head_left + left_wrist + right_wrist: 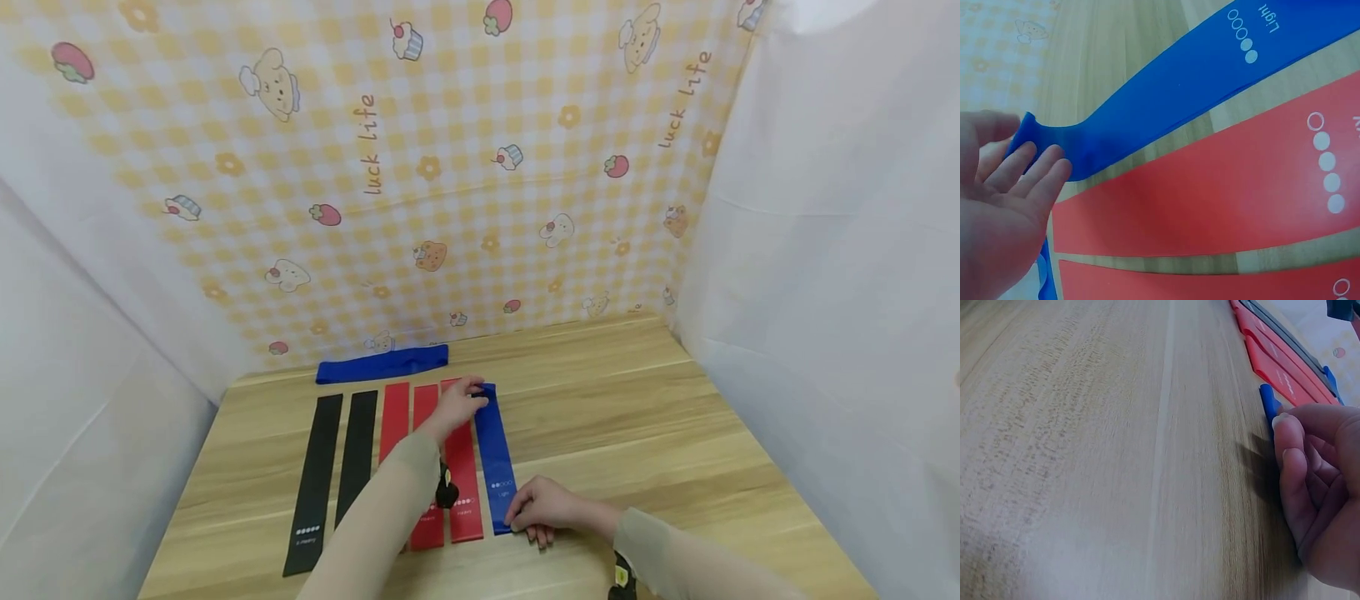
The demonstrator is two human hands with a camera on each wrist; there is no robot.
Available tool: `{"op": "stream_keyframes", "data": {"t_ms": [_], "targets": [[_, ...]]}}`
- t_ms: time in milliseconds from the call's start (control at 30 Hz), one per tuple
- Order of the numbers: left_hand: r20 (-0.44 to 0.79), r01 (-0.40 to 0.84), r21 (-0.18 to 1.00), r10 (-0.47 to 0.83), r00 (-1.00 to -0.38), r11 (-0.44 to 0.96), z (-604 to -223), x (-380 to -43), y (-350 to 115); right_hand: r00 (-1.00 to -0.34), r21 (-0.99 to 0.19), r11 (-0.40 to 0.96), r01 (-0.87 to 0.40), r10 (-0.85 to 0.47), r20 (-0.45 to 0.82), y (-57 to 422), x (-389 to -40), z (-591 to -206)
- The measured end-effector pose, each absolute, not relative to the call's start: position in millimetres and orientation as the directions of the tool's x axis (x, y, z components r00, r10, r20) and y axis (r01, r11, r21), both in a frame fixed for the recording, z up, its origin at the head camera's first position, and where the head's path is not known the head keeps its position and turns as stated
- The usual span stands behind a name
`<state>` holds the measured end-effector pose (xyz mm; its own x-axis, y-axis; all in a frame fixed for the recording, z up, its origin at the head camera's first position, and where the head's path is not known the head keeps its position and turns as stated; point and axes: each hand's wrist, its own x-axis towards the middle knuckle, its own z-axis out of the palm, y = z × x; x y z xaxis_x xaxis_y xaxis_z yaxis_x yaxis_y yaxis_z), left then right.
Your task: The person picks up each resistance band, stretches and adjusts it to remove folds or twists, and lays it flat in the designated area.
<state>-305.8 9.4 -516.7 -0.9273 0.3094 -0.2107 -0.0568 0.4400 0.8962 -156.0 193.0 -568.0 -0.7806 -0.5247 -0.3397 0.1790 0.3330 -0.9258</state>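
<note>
A blue resistance band (495,458) marked "Light" lies lengthwise at the right end of a row of bands. My left hand (456,408) pinches its far end, and the left wrist view shows that end lifted and bent between thumb and fingers (1044,169). At the near end, my right hand (551,508) pinches the corner between thumb and forefinger. In the right wrist view only a short blue edge (1267,403) shows past the fingertips. Just left of this band lies a red band (463,467), partly under my left forearm.
Two more red bands (396,408) and two black bands (318,467) continue the row leftward on the wooden table (637,417). Another blue band (382,364) lies crosswise behind them, near the checked cloth backdrop (465,200). White cloth walls (810,250) flank both sides.
</note>
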Motion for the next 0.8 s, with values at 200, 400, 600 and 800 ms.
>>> {"op": "stream_keyframes", "data": {"t_ms": [200, 400, 600, 800], "targets": [[-0.260, -0.065, 0.895, 0.398, -0.880, 0.440, -516.6, -304.4, 11.5, -0.780, -0.921, 0.345, 0.180, -0.520, -0.347, 192.2, -155.2, -565.9], [-0.299, -0.072, 0.875, 0.417, -0.858, 0.479, -524.7, -300.3, 13.1, -0.780, -0.917, 0.353, 0.186, -0.514, -0.356, 191.7, -155.4, -567.0], [-0.302, -0.047, 0.853, 0.418, -0.857, 0.519, -528.1, -298.0, 11.7, -0.786, -0.911, 0.373, 0.174, -0.505, -0.357, 190.6, -154.6, -564.8], [-0.284, -0.028, 0.851, 0.415, -0.864, 0.524, -531.4, -295.1, 12.3, -0.785, -0.914, 0.368, 0.170, -0.510, -0.351, 190.3, -153.7, -565.5]]}}
